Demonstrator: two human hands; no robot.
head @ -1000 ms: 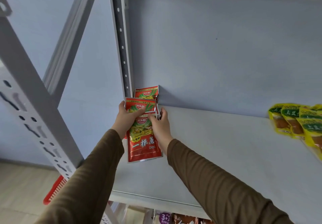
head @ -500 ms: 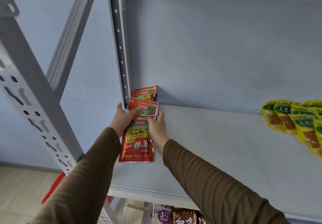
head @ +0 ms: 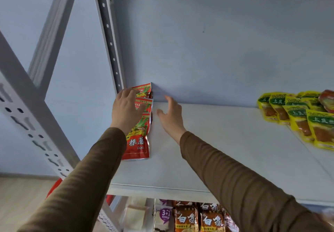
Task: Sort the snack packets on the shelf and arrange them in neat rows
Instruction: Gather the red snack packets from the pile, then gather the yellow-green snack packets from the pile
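Note:
Three red snack packets (head: 139, 141) lie overlapping in a column at the far left of the white shelf (head: 207, 150), running from the back wall toward the front. My left hand (head: 126, 110) rests flat on top of them, fingers spread toward the back packet. My right hand (head: 170, 116) hovers just right of the column, fingers straight and apart, holding nothing. A heap of yellow-green packets (head: 300, 116) lies at the shelf's right end, with one reddish packet (head: 328, 99) on top.
The grey perforated shelf upright (head: 108, 33) stands just behind the red packets. A lower shelf holds orange noodle packs (head: 198, 217) and a purple-labelled pack (head: 163, 215). A red basket (head: 54, 186) shows at floor level on the left.
My right hand has let go of the red packets and moved off to the right, opening. My left hand has slid up onto the packets and lies flat on them.

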